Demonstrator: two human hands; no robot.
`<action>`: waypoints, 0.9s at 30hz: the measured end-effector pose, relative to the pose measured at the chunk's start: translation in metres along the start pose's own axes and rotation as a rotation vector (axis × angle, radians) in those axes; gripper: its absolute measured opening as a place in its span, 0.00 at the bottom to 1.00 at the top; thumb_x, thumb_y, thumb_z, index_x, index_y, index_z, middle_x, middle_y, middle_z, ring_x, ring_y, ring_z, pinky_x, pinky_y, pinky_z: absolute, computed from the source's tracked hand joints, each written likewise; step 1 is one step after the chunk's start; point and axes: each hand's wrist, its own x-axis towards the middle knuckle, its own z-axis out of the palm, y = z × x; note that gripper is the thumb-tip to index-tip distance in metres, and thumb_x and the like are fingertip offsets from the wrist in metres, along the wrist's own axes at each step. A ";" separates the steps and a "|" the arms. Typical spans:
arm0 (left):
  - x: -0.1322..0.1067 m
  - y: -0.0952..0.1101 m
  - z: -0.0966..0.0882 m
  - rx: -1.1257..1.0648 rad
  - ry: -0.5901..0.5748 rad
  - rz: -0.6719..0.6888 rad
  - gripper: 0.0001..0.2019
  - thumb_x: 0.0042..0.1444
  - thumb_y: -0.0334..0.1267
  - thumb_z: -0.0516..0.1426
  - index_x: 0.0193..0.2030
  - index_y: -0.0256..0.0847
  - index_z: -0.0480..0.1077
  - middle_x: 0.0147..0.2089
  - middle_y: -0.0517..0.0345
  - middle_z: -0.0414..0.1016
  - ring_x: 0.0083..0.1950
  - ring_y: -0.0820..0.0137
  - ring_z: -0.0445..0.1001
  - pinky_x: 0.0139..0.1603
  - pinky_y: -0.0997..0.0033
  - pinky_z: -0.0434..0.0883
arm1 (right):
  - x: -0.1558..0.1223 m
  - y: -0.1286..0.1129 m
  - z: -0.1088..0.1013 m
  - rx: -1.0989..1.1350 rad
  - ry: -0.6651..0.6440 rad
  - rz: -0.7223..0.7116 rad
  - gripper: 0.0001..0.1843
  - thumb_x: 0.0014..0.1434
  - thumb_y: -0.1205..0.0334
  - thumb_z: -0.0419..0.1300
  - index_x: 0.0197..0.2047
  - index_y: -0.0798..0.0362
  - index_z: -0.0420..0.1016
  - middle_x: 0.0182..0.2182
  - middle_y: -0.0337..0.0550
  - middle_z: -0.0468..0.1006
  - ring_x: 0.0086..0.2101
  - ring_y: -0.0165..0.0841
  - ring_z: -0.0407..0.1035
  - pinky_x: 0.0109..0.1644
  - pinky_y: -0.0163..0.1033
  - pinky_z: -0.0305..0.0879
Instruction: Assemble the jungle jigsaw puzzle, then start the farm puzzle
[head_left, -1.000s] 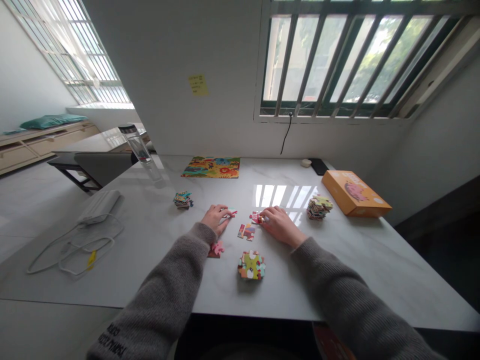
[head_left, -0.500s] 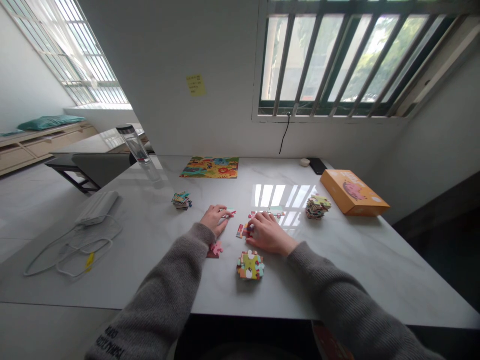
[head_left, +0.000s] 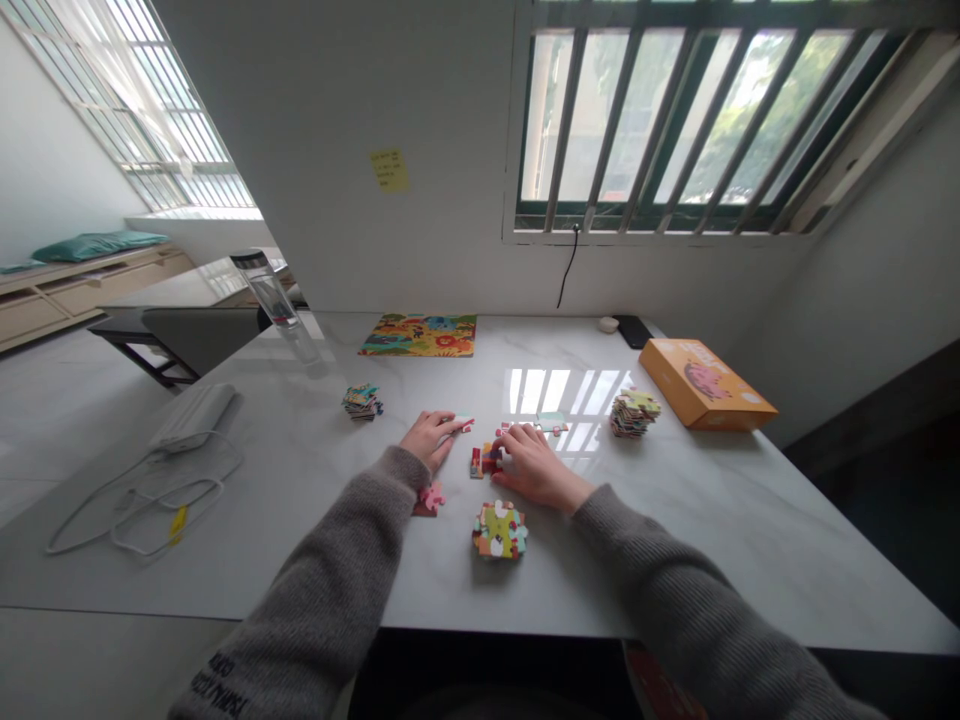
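Several jigsaw pieces point(head_left: 486, 461) under right hand point(head_left: 536, 470), fingers apart, left hand point(head_left: 430, 440), fingers together, box point(head_left: 703, 397) shut (orange cardboard)

Both forearms point(head_left: 322, 600) reach in from the lower corners of the view, covered by grey ribbed-knit sleeves, and angle inward toward the middle. The left hand point(head_left: 431, 440) lies low and palm down, its fingers point(head_left: 450, 425) stretched out together and pointing across to the right – the wrist sits just past the cuff. The right hand point(head_left: 534, 470) is also palm down, but more arched, with curved fingers point(head_left: 521, 437) and raised knuckles. The two hands are near each other – a small gap between them, not touching. Printed lettering marks the left sleeve.
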 end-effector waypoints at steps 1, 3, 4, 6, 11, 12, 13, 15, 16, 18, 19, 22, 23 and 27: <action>0.000 0.000 -0.002 -0.013 0.004 0.001 0.19 0.59 0.30 0.54 0.57 0.44 0.74 0.56 0.49 0.71 0.55 0.59 0.66 0.63 0.52 0.68 | 0.000 0.000 0.001 -0.002 -0.001 -0.001 0.19 0.57 0.57 0.69 0.50 0.50 0.70 0.49 0.50 0.71 0.49 0.45 0.61 0.54 0.51 0.62; -0.001 0.001 -0.005 -0.031 0.007 0.006 0.18 0.60 0.31 0.54 0.56 0.42 0.74 0.56 0.49 0.71 0.56 0.59 0.67 0.64 0.52 0.67 | -0.001 -0.001 0.002 -0.010 -0.004 -0.002 0.19 0.57 0.57 0.68 0.49 0.50 0.71 0.49 0.50 0.71 0.49 0.46 0.61 0.54 0.51 0.62; -0.001 0.000 -0.006 -0.036 0.006 0.012 0.17 0.60 0.31 0.54 0.55 0.42 0.74 0.56 0.49 0.71 0.57 0.59 0.67 0.64 0.53 0.67 | -0.001 -0.001 0.002 -0.016 -0.006 -0.007 0.18 0.57 0.56 0.68 0.49 0.50 0.72 0.49 0.49 0.71 0.49 0.46 0.61 0.55 0.51 0.62; -0.002 -0.001 -0.006 -0.035 0.007 0.020 0.16 0.60 0.32 0.54 0.53 0.41 0.74 0.56 0.49 0.71 0.57 0.58 0.67 0.64 0.53 0.67 | -0.002 0.001 0.001 -0.025 -0.003 -0.029 0.17 0.58 0.55 0.68 0.49 0.49 0.73 0.49 0.49 0.71 0.49 0.45 0.61 0.55 0.51 0.61; 0.000 0.001 -0.005 -0.052 0.031 0.028 0.13 0.58 0.32 0.56 0.49 0.42 0.76 0.53 0.49 0.73 0.54 0.58 0.68 0.60 0.53 0.69 | -0.004 0.023 -0.011 -0.020 0.094 0.024 0.14 0.65 0.56 0.61 0.52 0.49 0.74 0.45 0.49 0.73 0.47 0.43 0.63 0.52 0.48 0.61; 0.000 0.004 -0.007 -0.060 0.037 0.038 0.13 0.58 0.32 0.57 0.48 0.42 0.76 0.52 0.49 0.73 0.53 0.59 0.68 0.59 0.54 0.69 | -0.005 0.029 -0.014 -0.020 0.111 0.050 0.12 0.65 0.57 0.60 0.50 0.50 0.74 0.43 0.49 0.73 0.46 0.43 0.63 0.52 0.48 0.61; 0.001 0.007 -0.010 -0.068 0.044 0.052 0.12 0.58 0.32 0.57 0.47 0.42 0.77 0.50 0.50 0.74 0.52 0.59 0.69 0.58 0.55 0.70 | -0.005 0.034 -0.018 -0.017 0.121 0.070 0.09 0.66 0.59 0.60 0.48 0.51 0.75 0.42 0.49 0.74 0.45 0.42 0.64 0.51 0.48 0.61; 0.002 0.016 -0.015 -0.083 0.056 0.083 0.09 0.59 0.33 0.57 0.45 0.43 0.77 0.46 0.52 0.75 0.49 0.61 0.70 0.55 0.57 0.70 | -0.006 0.037 -0.025 0.021 0.116 0.091 0.05 0.65 0.63 0.59 0.42 0.52 0.76 0.38 0.47 0.74 0.42 0.40 0.65 0.50 0.47 0.61; 0.002 0.021 -0.018 -0.089 0.062 0.098 0.08 0.59 0.34 0.57 0.43 0.42 0.77 0.43 0.53 0.76 0.47 0.61 0.70 0.53 0.58 0.70 | -0.007 0.034 -0.028 0.059 0.103 0.089 0.05 0.66 0.65 0.58 0.40 0.53 0.75 0.37 0.46 0.74 0.40 0.39 0.66 0.48 0.45 0.61; 0.002 0.029 -0.021 -0.098 0.073 0.118 0.06 0.60 0.34 0.57 0.39 0.42 0.76 0.38 0.55 0.76 0.42 0.64 0.71 0.49 0.60 0.69 | -0.009 0.021 -0.034 0.170 0.056 0.056 0.07 0.67 0.65 0.55 0.39 0.53 0.74 0.34 0.44 0.73 0.36 0.35 0.66 0.45 0.43 0.63; 0.002 0.032 -0.022 -0.100 0.079 0.124 0.06 0.60 0.34 0.57 0.38 0.42 0.76 0.35 0.56 0.75 0.39 0.65 0.70 0.47 0.61 0.68 | -0.011 0.010 -0.037 0.234 0.025 0.019 0.07 0.67 0.64 0.55 0.40 0.52 0.74 0.33 0.43 0.72 0.35 0.35 0.66 0.44 0.42 0.64; 0.002 0.037 -0.021 -0.087 0.078 0.129 0.05 0.59 0.33 0.57 0.37 0.42 0.75 0.33 0.58 0.74 0.36 0.67 0.70 0.46 0.63 0.67 | -0.019 -0.023 -0.046 0.356 -0.153 -0.162 0.14 0.62 0.58 0.63 0.50 0.50 0.72 0.43 0.45 0.72 0.43 0.36 0.66 0.50 0.42 0.66; 0.002 0.037 -0.020 -0.077 0.069 0.126 0.05 0.59 0.32 0.57 0.37 0.42 0.75 0.33 0.58 0.74 0.37 0.66 0.70 0.46 0.63 0.67 | -0.021 -0.031 -0.048 0.361 -0.190 -0.208 0.19 0.59 0.55 0.67 0.52 0.50 0.71 0.46 0.46 0.71 0.46 0.38 0.65 0.53 0.43 0.66; 0.001 0.036 -0.020 -0.059 0.038 0.112 0.06 0.60 0.34 0.56 0.40 0.42 0.76 0.39 0.55 0.75 0.43 0.64 0.71 0.50 0.60 0.68 | -0.024 -0.039 -0.050 0.357 -0.209 -0.267 0.22 0.58 0.53 0.68 0.52 0.50 0.71 0.47 0.47 0.69 0.48 0.39 0.64 0.56 0.44 0.65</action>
